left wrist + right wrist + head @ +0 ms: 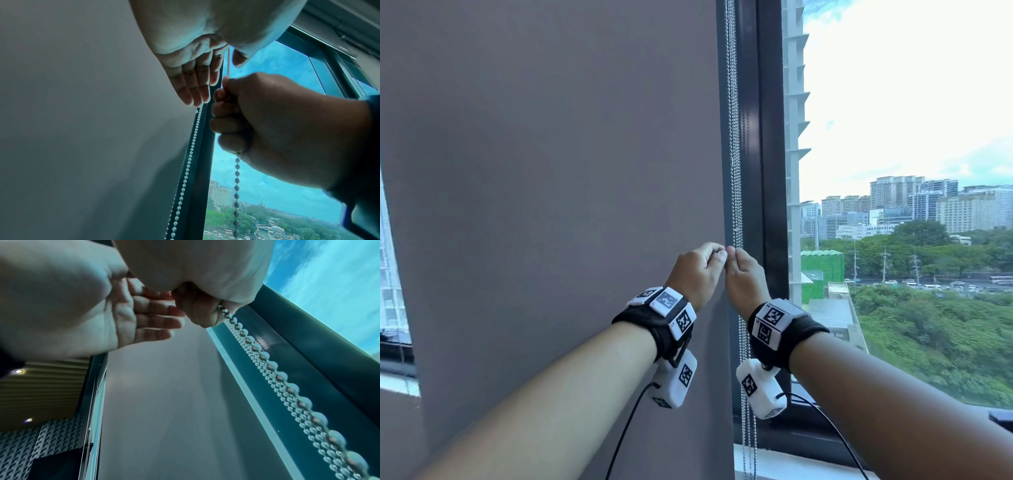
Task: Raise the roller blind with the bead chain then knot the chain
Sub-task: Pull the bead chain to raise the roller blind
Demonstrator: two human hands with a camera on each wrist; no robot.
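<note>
The grey roller blind [551,171] hangs down past the bottom of the head view. Its metal bead chain [734,154] runs as a loop along the blind's right edge. My left hand [719,251] pinches a strand between thumb and forefinger, the other fingers [197,91] fairly straight. Just beside and below it, my right hand [738,255] is closed in a fist around the chain [237,178], which drops out of the fist's underside. Another strand [189,160] hangs free by the blind. In the right wrist view the chain [273,368] leaves my right hand [201,311].
A dark window frame post [767,137] stands right behind the chain, with open glass and a city view to its right. The white sill [808,466] lies below. Black cables [626,428] hang from both wrist cameras.
</note>
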